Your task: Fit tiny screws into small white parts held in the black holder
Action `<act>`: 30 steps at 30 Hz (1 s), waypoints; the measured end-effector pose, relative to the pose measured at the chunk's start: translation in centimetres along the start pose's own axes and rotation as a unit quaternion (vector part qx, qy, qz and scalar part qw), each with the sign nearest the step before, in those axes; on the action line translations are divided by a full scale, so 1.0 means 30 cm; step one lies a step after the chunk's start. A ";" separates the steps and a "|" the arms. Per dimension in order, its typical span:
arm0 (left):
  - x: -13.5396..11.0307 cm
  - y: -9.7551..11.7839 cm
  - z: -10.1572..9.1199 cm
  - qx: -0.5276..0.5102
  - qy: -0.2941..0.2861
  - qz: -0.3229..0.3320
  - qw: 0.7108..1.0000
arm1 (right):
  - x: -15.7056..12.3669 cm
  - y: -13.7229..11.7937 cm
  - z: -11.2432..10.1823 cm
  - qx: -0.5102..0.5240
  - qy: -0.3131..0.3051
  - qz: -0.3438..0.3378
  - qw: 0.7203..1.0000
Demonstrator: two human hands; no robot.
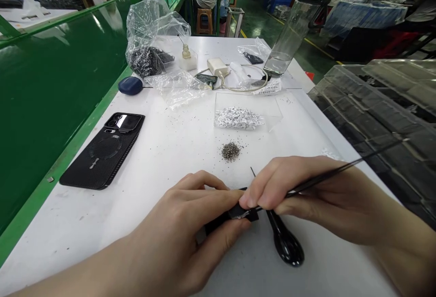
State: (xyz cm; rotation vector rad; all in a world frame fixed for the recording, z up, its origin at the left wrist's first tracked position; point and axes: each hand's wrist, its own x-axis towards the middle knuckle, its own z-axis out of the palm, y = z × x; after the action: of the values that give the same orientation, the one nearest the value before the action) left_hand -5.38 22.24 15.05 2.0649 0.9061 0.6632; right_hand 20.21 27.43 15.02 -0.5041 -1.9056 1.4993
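Observation:
My left hand (197,220) is closed around a small flat black piece (218,222), pinching it low in the middle of the view. My right hand (306,192) meets it there, fingertips pressed together at the black piece's end. Through the right hand runs a bundle of long thin black strands (327,174), trailing off to the upper right; their exact kind is unclear. Beneath the right hand lies a screwdriver (288,242) with a glossy black bulbous handle, its thin shaft passing behind the fingers. Just beyond the hands sits a pile of tiny metal screws (230,151).
A clear tray of small white pieces (238,118) stands past the screws. Left is a black phone (105,149) and a dark blue case (130,86). Farther back are plastic bags (146,29), a charger (217,66), and a water bottle (289,33). Compartmented bins (381,120) flank the right.

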 end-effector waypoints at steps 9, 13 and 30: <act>0.003 0.002 0.002 0.001 -0.003 0.001 1.000 | 0.004 -0.022 0.008 -0.036 0.006 0.015 0.999; 0.003 0.003 0.004 0.003 0.001 0.012 1.000 | 0.001 -0.029 0.009 -0.046 0.003 0.017 0.999; 0.002 -0.020 0.009 -0.040 0.017 0.028 0.999 | -0.001 -0.033 0.005 -0.068 -0.018 -0.010 0.997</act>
State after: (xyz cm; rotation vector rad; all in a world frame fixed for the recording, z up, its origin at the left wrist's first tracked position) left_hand -5.39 22.44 14.40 2.0191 0.8302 0.7536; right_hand 20.22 27.05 15.95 -0.5205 -2.0449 1.3819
